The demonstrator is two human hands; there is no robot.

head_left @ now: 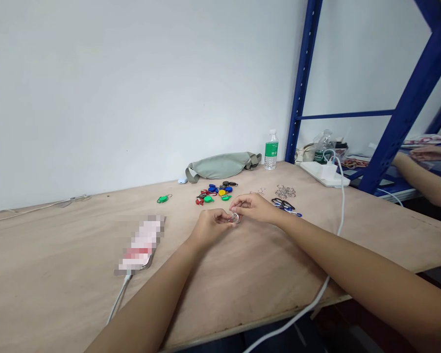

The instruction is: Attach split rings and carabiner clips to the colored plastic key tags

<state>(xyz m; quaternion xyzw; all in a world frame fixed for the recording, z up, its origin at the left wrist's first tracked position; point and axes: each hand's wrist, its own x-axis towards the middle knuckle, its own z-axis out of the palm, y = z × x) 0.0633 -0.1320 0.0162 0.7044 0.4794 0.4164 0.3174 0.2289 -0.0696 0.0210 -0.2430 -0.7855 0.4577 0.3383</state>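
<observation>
A small silvery metal ring point(235, 218) is between my two hands, just above the table. My left hand point(212, 225) pinches it from the left. My right hand point(253, 207) reaches it from the right, its fingertips together at the ring's upper edge. Just beyond lie several coloured round reels, among them a green one point(208, 199) and a yellow one point(222, 193). Right of my right hand are black and blue elongated clips point(284, 205) and a pile of metal rings point(285, 191). One green reel point(163, 199) lies apart at the left.
A phone point(143, 242) with a cable lies left on the brown table point(59, 255). A grey-green pouch point(220, 165) and water bottle point(271, 151) stand behind. A white cable point(341, 196) crosses under my right forearm. Another person's arm point(422, 179) shows beyond the blue frame point(407, 103).
</observation>
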